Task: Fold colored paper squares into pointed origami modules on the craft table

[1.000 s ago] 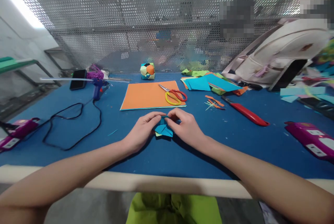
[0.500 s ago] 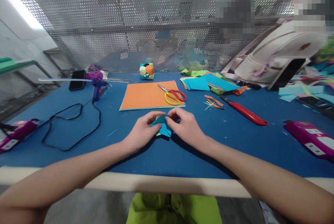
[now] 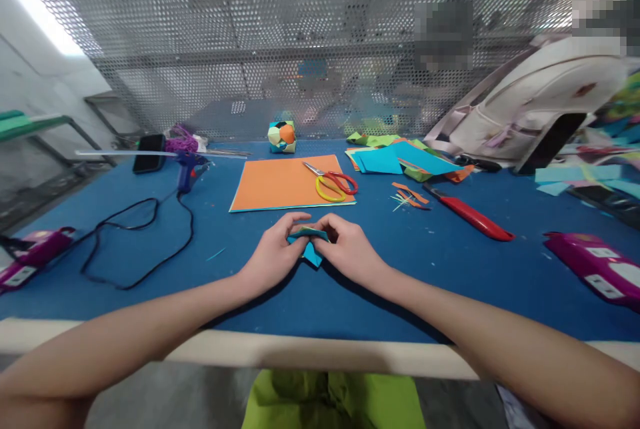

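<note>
1. In the head view, the person sat at the middle of the near edge of a blue table (image 3: 430, 242), both forearms reaching over its cream-coloured border.
2. The left hand (image 3: 274, 252) had its thumb pressed on the left side of a small folded blue paper (image 3: 313, 255), its fingers curled behind, clamped on it.
3. The right hand (image 3: 353, 250) pinched the right side of that same piece, thumb and curled fingers together on it; I couldn't make out every fingertip.
4. The folded paper was between the two hands, inward from the middle of the near edge, one pointed flap aimed at the person. Whether it touched the tabletop I couldn't tell.
5. Just beyond the hands lay an orange sheet (image 3: 275, 182), with scissors (image 3: 323, 175) resting across its right side, one handle loop yellow and the other red.
6. Past that, near the middle of the far edge, sat a multicoloured paper cube (image 3: 283, 137).
7. To the right of the orange sheet were thin paper scraps (image 3: 411, 195) and a red-handled cutter (image 3: 473, 217), with loose blue sheets (image 3: 385, 157) closer to the far edge.
8. Toward the far left corner stood a blue glue gun (image 3: 185, 172), a dark phone (image 3: 149, 153) beyond it.
</note>
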A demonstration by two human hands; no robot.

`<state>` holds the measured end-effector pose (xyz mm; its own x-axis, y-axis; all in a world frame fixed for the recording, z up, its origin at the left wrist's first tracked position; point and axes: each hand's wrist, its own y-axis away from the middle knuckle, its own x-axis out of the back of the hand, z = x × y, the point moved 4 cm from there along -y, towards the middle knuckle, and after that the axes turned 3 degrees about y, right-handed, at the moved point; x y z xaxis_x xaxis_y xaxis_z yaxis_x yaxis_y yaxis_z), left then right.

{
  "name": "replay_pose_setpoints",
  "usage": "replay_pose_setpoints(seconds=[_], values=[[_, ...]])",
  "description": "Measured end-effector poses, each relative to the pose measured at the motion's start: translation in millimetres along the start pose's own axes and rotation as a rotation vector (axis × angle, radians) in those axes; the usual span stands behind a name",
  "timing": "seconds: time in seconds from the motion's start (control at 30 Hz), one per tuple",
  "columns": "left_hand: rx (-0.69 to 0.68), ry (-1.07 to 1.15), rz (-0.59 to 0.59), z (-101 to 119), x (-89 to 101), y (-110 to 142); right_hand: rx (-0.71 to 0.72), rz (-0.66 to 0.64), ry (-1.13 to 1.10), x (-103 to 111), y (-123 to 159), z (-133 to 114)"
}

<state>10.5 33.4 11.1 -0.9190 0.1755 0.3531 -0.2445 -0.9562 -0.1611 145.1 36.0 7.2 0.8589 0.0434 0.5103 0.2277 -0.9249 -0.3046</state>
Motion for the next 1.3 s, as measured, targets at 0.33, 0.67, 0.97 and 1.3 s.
replay_pose_setpoints(seconds=[0.33, 0.67, 0.97, 1.3], values=[[0.115, 0.082, -0.086, -4.4, -3.6, -1.1, -0.063, 0.067, 0.015, 4.3, -3.7, 7.8], [0.008, -0.072, -0.044, -2.2, -2.4, 3.3, 0.001, 0.053, 0.102, 3.7, -2.3, 1.9], [0.013, -0.197, 0.051, 0.4, 8.2, -3.8, 0.006, 0.067, 0.051, 5.4, -4.1, 0.8], [0.116, 0.140, 0.058, -4.3, 3.8, -6.4, 0.092, 0.156, 0.069, 10.5, -2.4, -1.7]])
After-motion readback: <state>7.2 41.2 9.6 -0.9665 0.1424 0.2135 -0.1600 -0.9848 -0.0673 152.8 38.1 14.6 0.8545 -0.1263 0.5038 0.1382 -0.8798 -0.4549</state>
